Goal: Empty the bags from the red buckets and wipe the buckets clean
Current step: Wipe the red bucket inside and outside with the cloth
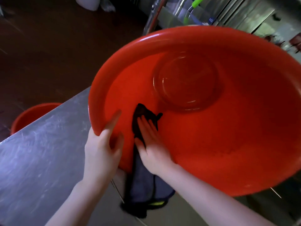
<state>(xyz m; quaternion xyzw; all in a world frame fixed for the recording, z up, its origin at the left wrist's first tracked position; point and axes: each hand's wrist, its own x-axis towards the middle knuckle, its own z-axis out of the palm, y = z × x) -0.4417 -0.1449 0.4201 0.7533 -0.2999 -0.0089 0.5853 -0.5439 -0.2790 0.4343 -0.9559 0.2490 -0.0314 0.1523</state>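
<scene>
A large red bucket point(228, 128) fills the middle and right of the head view, tilted toward me with its inside showing and no bag in it. My left hand point(102, 149) grips its near-left rim, thumb inside the wall. My right hand point(151, 144) lies flat against the inner wall and presses a dark cloth point(143, 118) onto it. The rest of the cloth hangs down over the rim below my wrist, a dark blue piece with a yellow-green edge.
A scratched steel table point(40, 157) runs along the left under the bucket. A second red bucket point(31, 115) stands on the dark floor beyond the table's far edge. Steel shelving and a green-handled tool point(195, 4) are at the back right.
</scene>
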